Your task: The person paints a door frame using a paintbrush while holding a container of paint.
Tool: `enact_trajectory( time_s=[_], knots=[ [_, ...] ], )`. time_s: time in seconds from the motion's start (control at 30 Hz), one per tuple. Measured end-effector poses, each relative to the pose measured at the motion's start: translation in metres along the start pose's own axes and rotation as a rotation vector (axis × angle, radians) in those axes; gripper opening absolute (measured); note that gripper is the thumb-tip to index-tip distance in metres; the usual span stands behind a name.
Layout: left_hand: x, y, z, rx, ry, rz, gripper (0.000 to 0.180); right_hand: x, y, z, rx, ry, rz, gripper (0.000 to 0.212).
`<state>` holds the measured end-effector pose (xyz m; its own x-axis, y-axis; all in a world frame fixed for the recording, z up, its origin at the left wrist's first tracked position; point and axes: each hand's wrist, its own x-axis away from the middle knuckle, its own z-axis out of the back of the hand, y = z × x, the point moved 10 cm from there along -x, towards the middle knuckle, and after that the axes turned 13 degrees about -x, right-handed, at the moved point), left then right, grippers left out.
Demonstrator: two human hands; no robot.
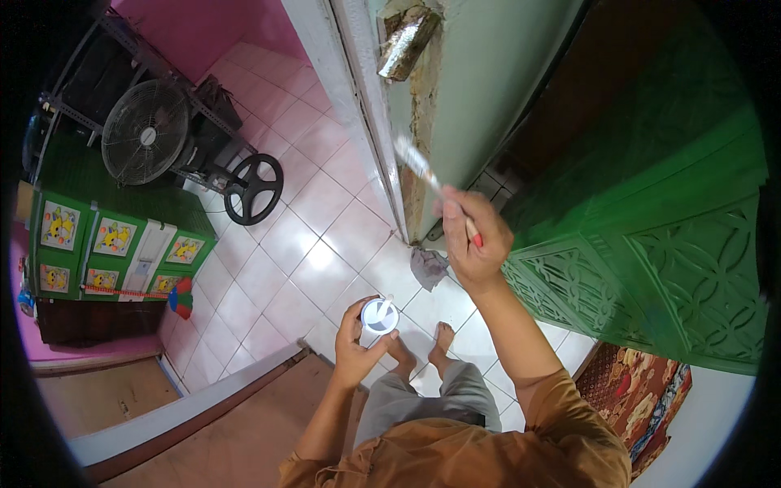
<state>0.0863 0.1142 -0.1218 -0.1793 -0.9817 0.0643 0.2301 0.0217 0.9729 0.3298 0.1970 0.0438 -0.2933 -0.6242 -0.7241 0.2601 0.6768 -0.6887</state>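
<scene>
1. The brush point(419, 163) is just above the view's centre, toward 1 o'clock, its blurred, whitish bristles pointing toward 11. Whether they touch the post behind them, I cannot tell.
2. The right hand point(476, 236), at 3 o'clock from centre, has its fingers closed around the brush's handle, the red end showing below the grip.
3. The cup point(380, 333) is at 6 o'clock from centre, well apart from the brush. It holds something greyish, and a pale stick point(386, 307) lies across its mouth.
4. The left hand point(358, 346), between 6 and 7 o'clock, has its fingers wrapped around the cup.
5. Near 12 o'clock, the post point(358, 98) carries a pale coat. Just beside it, a rough brown strip point(424, 122) runs down the edge of the green wall point(488, 73); a wood block point(407, 45) there bears a shiny whitish patch.
6. Judging by this, coating looks partly done: the post's face appears covered, while the brown strip and parts of the block remain bare. Whether the patch is fresh, I cannot tell.
7. Farther out, a grey rag point(429, 267) lies on the floor point(325, 260) at 4 o'clock; a fan point(146, 134) is at 10, a green cabinet point(122, 268) at 9, a carved green panel point(691, 276) at 3.
</scene>
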Motion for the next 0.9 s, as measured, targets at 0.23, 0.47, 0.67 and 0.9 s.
enact_trajectory(
  time_s=[0.23, 0.47, 0.67, 0.9],
  knots=[
    [-0.018, -0.017, -0.001, -0.038, -0.047, 0.053, 0.070, -0.007, -0.003, 0.007, -0.018, 0.016, 0.181, 0.024],
    [-0.044, -0.074, -0.014, -0.031, 0.009, -0.130, 0.073, 0.054, 0.064, 0.007, 0.047, -0.080, 0.116, 0.027],
    [-0.074, -0.132, -0.044, -0.068, 0.011, -0.195, 0.073, 0.096, 0.097, 0.045, -0.088, -0.045, 0.038, 0.019],
    [-0.117, -0.188, -0.081, -0.165, -0.006, -0.282, 0.070, 0.155, 0.149, 0.074, -0.332, 0.008, -0.282, 0.017]
  ],
)
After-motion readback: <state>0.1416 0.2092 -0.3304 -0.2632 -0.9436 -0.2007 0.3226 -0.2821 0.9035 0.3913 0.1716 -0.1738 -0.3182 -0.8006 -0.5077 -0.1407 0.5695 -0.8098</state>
